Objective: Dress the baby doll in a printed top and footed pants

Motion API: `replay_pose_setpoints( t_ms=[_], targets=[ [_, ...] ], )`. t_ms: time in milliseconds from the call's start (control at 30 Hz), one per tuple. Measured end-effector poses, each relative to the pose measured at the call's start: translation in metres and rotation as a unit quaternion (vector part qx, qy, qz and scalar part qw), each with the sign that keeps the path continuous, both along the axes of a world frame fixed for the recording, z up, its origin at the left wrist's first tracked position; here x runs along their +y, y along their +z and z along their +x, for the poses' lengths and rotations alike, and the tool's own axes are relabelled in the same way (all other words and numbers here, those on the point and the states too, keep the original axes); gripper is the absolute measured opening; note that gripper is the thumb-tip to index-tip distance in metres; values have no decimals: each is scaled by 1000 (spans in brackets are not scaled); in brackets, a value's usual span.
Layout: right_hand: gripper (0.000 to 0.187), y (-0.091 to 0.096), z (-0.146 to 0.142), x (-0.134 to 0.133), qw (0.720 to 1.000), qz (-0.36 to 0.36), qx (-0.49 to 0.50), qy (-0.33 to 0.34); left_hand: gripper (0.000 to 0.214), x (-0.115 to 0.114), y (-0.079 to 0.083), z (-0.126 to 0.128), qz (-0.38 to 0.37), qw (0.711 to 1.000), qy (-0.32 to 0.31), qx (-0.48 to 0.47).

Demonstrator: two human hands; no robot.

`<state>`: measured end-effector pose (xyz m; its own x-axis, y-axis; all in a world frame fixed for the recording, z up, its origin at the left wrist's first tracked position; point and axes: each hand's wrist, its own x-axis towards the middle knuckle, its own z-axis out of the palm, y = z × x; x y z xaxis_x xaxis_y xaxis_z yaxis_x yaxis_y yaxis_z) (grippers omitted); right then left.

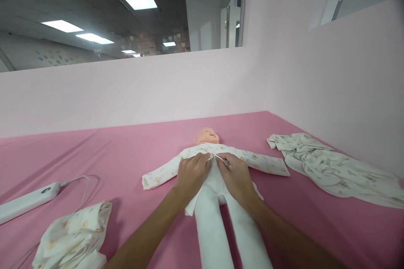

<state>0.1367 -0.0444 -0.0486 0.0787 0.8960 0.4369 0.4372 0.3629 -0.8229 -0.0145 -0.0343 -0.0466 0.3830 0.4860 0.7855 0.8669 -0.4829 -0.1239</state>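
A baby doll [207, 136] lies on its back, its white legs pointing toward me. It wears a white printed baby shirt [268, 164] with both sleeves spread out to the sides. Over the doll's chest, my left hand [193, 172] pinches the front edge of the shirt. Close beside it, my right hand [235, 174] is closed on a thin white strip of the shirt, which looks like a tie string. Both hands hide most of the shirt's front, and the fingertips nearly meet.
The doll rests on a pink sheet [126, 151]. Folded printed clothing [75, 235] sits at the lower left, near a white power strip [28, 201] with a cable. A printed cloth [334, 168] lies crumpled at right. White walls with windows rise behind and to the right.
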Motion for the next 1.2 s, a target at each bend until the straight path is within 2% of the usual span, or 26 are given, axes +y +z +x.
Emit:
replay_pose_setpoints(
  t_ms=[300,533,667,1033,1200],
  targets=[
    [15,3,-3,-5,1000,8,-27,-4,12,0,-3,3,-4,1000,12,-4],
    [17,0,-6,-9,992,88,-88,1,12,0,-7,3,-20,999,24,-17],
    [18,-3,-8,-11,986,126,-111,2,11,-2,-7,3,-50,998,18,-33],
    [31,-8,-15,-19,982,150,-116,15,10,-5,-4,3,-125,989,27,-68],
    [36,-11,-15,-18,976,160,-146,18,13,-13,7,9,-222,966,38,-130]
  ],
)
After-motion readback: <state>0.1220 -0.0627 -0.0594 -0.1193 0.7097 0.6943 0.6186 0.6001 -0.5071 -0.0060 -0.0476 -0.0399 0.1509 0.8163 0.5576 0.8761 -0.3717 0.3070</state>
